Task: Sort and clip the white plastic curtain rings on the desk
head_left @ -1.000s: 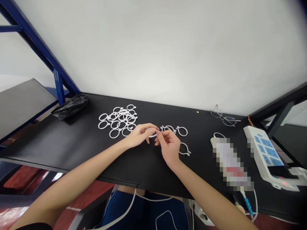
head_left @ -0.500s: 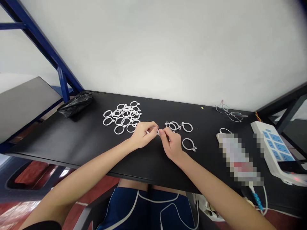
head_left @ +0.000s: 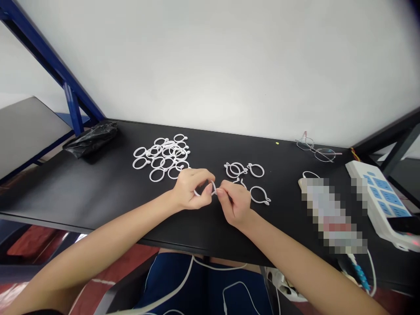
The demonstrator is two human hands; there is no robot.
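Between my two hands is a white plastic curtain ring (head_left: pixel 214 188), raised over the front half of the black desk. My left hand (head_left: pixel 193 188) is closed around the loop, thumb and fingers gripping it. With thumb and forefinger, my right hand (head_left: pixel 233 199) pinches the ring's small end; the fingers hide most of that end. To the left lies a heap of similar white rings (head_left: pixel 157 175), overlapping one another. Several more rings with small eyelets lie on the right, one of them (head_left: pixel 259 194) just beside my right hand and another (head_left: pixel 256 170) farther back.
A crumpled black plastic bag (head_left: pixel 93 138) lies at the desk's left back. Toward the right are eyeglasses (head_left: pixel 316 148), a blurred-out phone (head_left: pixel 331 218) with a cable, and a white power strip (head_left: pixel 377 197). A white wall (head_left: pixel 223 65) rises behind the desk.
Both hands keep hold of the ring; its loop now shows more clearly between the left thumb and fingers. The camera view has shifted slightly.
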